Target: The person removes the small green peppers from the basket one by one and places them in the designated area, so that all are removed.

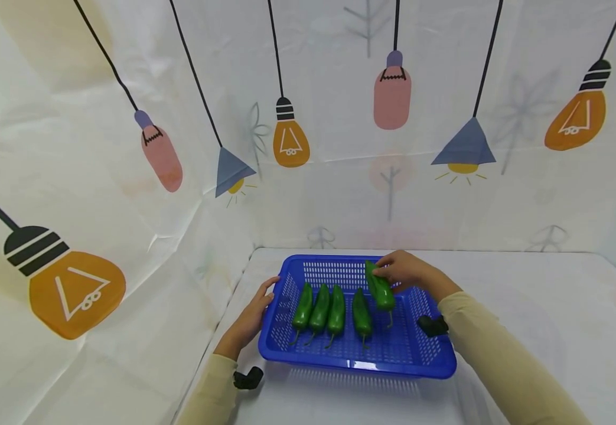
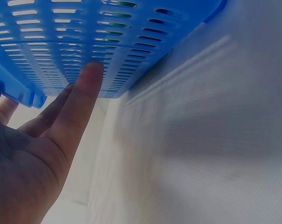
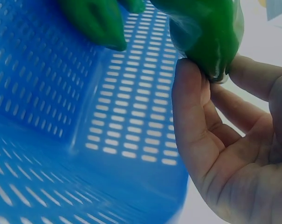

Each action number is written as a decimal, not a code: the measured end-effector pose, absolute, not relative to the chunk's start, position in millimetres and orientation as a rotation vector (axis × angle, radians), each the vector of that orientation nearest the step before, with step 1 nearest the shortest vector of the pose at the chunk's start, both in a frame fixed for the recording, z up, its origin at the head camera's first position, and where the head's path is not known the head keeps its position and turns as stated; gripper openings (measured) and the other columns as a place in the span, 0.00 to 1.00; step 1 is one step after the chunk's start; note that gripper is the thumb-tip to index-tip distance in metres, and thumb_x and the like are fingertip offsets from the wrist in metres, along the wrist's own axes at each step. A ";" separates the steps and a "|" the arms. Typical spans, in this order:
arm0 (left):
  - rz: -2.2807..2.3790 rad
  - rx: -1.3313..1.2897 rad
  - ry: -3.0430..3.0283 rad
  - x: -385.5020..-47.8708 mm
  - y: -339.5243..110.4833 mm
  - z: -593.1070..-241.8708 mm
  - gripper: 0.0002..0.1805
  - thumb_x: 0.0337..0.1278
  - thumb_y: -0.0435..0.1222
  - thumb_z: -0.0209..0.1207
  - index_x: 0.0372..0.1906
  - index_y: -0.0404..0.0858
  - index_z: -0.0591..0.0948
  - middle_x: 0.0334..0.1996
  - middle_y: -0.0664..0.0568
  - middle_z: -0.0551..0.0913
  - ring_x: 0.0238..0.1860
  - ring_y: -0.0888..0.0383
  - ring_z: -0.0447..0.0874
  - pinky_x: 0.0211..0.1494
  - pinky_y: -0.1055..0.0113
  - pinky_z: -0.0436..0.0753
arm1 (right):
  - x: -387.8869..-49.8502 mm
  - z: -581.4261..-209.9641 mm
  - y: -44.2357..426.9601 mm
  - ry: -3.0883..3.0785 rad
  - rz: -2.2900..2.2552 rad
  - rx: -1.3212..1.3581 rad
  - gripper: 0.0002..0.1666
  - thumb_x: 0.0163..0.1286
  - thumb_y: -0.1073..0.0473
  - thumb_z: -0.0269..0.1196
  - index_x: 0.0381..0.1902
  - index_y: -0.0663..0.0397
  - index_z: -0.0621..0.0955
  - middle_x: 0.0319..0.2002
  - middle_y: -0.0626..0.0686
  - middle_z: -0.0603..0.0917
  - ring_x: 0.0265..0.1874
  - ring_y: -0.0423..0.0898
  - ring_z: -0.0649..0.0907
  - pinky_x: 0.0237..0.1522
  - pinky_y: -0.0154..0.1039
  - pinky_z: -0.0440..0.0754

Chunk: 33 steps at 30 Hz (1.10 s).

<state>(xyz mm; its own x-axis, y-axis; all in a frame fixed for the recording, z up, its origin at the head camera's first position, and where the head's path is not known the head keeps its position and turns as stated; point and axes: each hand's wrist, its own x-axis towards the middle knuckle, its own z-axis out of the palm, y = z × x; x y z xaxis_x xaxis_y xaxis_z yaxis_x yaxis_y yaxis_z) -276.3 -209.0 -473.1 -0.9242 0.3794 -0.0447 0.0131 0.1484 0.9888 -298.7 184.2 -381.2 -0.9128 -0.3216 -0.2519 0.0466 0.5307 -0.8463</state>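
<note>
A blue plastic basket [image 1: 358, 364] with slotted walls stands on the table. Inside it, several long green peppers [image 1: 336, 311] lie side by side, stems toward the near side. My right hand [image 1: 411, 273] pinches another green pepper [image 1: 381, 292] by its tip, above the right half of the basket, stem end hanging down. In the right wrist view, thumb and fingers [image 3: 189, 98] close on that tip. At the basket's left end, my left hand [image 1: 249, 319] touches the rim. The left wrist view shows extended fingers [image 2: 82, 98] against its slotted outer wall.
A white cloth covers the table [image 1: 541, 319]. White sheeting with printed lamps and bulbs [image 1: 291, 143] rises behind and along the left side. Each wrist carries a black strap-like piece [image 1: 248, 378] close to the basket.
</note>
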 end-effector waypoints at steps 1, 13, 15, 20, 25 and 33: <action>1.840 0.381 2.151 -276.1 -209.1 -473.0 0.26 0.84 0.44 0.31 0.80 0.53 0.52 0.72 0.37 0.62 0.56 0.43 0.76 0.53 0.56 0.80 | -298.4 -380.1 186.0 2.393 -1.348 -0.229 0.24 0.77 0.62 0.59 0.63 0.75 0.74 0.48 0.66 0.83 0.44 0.58 0.86 0.41 0.51 0.86; 1.847 0.374 2.145 -275.9 -209.1 -473.1 0.26 0.84 0.43 0.31 0.80 0.53 0.52 0.71 0.37 0.63 0.55 0.44 0.77 0.51 0.56 0.80 | -293.1 -370.9 206.8 2.388 -1.373 -0.291 0.31 0.79 0.58 0.56 0.69 0.78 0.67 0.56 0.71 0.79 0.51 0.64 0.84 0.45 0.53 0.84; 1.855 0.377 2.137 -276.0 -208.8 -473.1 0.26 0.84 0.43 0.31 0.80 0.53 0.52 0.70 0.37 0.64 0.55 0.44 0.77 0.52 0.56 0.80 | -292.1 -369.6 210.0 2.394 -1.369 -0.295 0.31 0.79 0.58 0.56 0.69 0.78 0.66 0.58 0.72 0.77 0.52 0.64 0.83 0.45 0.53 0.84; 1.853 0.426 2.112 -276.8 -206.7 -473.7 0.27 0.84 0.45 0.32 0.80 0.50 0.51 0.72 0.35 0.61 0.57 0.44 0.76 0.54 0.56 0.79 | -287.5 -365.6 221.2 2.417 -1.355 -0.286 0.32 0.80 0.57 0.56 0.69 0.77 0.66 0.60 0.73 0.76 0.52 0.64 0.83 0.44 0.52 0.85; 1.860 0.400 2.122 -277.2 -207.9 -475.3 0.26 0.84 0.45 0.32 0.80 0.52 0.52 0.71 0.37 0.63 0.56 0.44 0.76 0.53 0.56 0.79 | -285.9 -363.2 230.1 2.427 -1.359 -0.293 0.30 0.80 0.56 0.56 0.69 0.75 0.68 0.59 0.72 0.77 0.51 0.61 0.84 0.45 0.52 0.85; 1.853 0.415 2.130 -275.7 -209.6 -474.2 0.26 0.84 0.44 0.31 0.80 0.51 0.51 0.71 0.37 0.62 0.55 0.45 0.76 0.53 0.57 0.79 | -278.0 -360.4 248.2 2.440 -1.349 -0.296 0.34 0.80 0.53 0.56 0.69 0.76 0.66 0.54 0.66 0.82 0.50 0.58 0.85 0.47 0.52 0.84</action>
<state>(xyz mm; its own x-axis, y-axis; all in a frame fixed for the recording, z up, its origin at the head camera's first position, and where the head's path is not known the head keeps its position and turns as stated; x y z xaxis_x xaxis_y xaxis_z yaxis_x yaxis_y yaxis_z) -275.7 -209.6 -474.2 -0.9172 0.3976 -0.0271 0.0282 0.1326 0.9908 -278.0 248.2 -360.4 -0.9218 -0.3382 -0.1895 -0.0195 0.5287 -0.8486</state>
